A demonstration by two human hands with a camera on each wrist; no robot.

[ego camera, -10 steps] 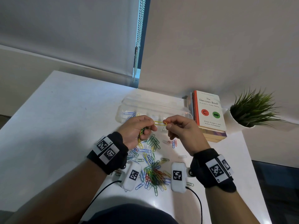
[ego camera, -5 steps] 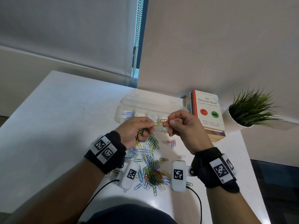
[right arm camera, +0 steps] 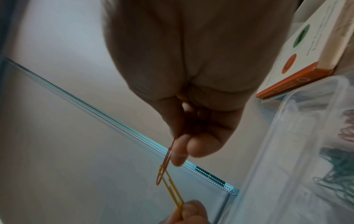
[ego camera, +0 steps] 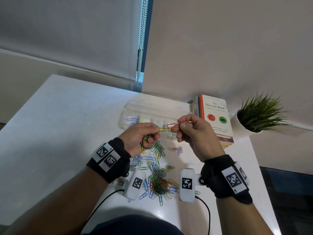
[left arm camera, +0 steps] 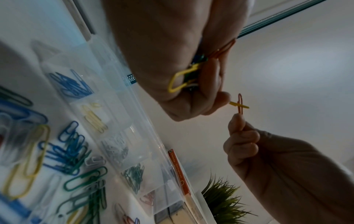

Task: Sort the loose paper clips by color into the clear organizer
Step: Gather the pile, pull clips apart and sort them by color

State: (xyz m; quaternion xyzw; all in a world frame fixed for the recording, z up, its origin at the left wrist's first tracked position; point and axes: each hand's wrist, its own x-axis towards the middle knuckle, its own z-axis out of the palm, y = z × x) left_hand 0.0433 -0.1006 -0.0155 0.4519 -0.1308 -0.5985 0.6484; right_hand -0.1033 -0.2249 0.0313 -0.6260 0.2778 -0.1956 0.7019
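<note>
Paper clips point(ego camera: 166, 127) hooked between left hand point(ego camera: 142, 136) and right hand point(ego camera: 194, 133), both pinching: light, springy, slippery; best nipped at the loop ends.

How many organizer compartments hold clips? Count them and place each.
5, in one row of the clear organizer, running top to bottom in the left wrist view: blue clips, yellow clips, silver clips, green clips, red clips. Others may be hidden.

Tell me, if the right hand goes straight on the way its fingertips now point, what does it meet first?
Probably the left hand. The right hand pinches a red clip hooked into the yellow clip that the left hand pinches, so those fingers lie directly ahead.
</note>
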